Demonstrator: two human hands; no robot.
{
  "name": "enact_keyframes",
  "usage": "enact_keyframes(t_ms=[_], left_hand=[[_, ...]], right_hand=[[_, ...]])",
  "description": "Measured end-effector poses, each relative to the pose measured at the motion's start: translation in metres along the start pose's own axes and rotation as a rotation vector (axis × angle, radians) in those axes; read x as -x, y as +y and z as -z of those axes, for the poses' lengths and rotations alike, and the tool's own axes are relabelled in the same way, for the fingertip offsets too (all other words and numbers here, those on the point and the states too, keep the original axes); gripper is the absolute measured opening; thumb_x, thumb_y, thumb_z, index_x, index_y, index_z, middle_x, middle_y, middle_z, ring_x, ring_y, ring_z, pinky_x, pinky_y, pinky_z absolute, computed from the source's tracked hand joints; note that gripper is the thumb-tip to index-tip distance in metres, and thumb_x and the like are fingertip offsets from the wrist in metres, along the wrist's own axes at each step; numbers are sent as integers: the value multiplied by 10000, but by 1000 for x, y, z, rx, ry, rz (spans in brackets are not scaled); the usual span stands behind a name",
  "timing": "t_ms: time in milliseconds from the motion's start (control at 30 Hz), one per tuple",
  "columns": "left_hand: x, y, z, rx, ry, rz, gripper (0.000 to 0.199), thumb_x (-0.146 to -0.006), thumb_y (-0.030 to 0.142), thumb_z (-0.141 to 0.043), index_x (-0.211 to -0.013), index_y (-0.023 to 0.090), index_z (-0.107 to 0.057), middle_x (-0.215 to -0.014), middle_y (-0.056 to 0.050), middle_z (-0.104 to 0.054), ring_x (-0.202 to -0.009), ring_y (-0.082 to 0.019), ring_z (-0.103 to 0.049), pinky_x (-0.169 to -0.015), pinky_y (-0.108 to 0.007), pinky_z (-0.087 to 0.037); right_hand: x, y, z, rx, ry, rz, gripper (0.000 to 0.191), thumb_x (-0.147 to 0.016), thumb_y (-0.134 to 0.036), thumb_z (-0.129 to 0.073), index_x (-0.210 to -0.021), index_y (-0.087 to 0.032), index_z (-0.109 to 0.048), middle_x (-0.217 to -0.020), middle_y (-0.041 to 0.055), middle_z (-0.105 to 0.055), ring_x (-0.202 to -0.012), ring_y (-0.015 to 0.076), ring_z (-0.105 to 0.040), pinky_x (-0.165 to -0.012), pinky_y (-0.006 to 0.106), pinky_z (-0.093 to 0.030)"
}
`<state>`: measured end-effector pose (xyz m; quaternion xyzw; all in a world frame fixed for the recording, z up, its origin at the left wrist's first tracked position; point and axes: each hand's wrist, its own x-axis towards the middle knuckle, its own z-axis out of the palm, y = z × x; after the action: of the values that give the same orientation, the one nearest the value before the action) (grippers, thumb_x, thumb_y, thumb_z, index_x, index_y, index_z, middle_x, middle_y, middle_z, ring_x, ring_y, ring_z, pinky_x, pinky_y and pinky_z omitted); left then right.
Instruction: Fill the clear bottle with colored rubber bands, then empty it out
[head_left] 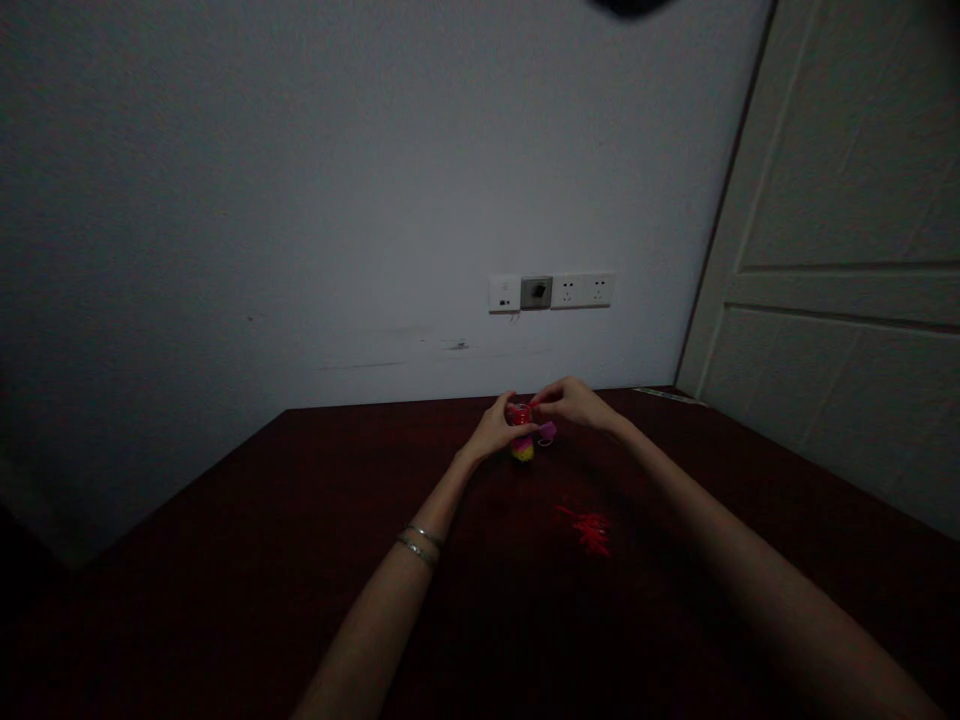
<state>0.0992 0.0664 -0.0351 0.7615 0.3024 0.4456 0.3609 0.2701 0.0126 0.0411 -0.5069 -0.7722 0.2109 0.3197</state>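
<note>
My left hand is wrapped round a small clear jar standing on the dark red tabletop. The jar's contents show yellow at the bottom, pink above it and red near the top. At the jar's mouth, the fingers of my right hand are pinched together on a small red piece, too small to name exactly. Just right of the jar sits a purple object, perhaps its cap, with a pale ring at its lower edge. Nearer to me lies a loose pile of thin red pieces.
The tabletop reaches back to a grey wall. Sockets and switch plates are set in the wall behind my hands. A pale panelled door stands at the right, and a flat strip lies at the table's back right edge.
</note>
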Motion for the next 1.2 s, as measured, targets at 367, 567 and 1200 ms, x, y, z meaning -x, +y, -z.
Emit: enact_keyframes(t_ms=[367, 567, 1200], left_hand=[[-2, -3, -5, 35, -10, -25, 595, -660, 288, -693, -1191, 149, -463, -1031, -125, -597, -912, -211, -574, -827, -381, -444], [-2, 1, -4, 70, -32, -83, 567, -649, 255, -705, -1160, 143, -487, -1118, -138, -576, -985, -220, -563, -859, -371, -440], [-3, -4, -4, 135, -71, -23, 571, -653, 185, -695, -1179, 140, -480, -1069, -130, -607, -946, -203, -586, -848, -381, -452]], right_hand=[[-40, -3, -9, 147, -7, 72, 240, -692, -201, -556, -822, -70, -710, -702, 80, -683, -619, 130, -574, -571, 215, -409], [-33, -2, -14, 199, -37, 93, 229, -683, -158, -554, -858, -92, -686, -732, 68, -683, -626, 128, -579, -559, 209, -399], [-34, 0, -11, 503, -131, 160, 432, -886, -348, -297, -821, -137, -667, -967, 134, -606, -988, 238, -483, -870, 357, -345]])
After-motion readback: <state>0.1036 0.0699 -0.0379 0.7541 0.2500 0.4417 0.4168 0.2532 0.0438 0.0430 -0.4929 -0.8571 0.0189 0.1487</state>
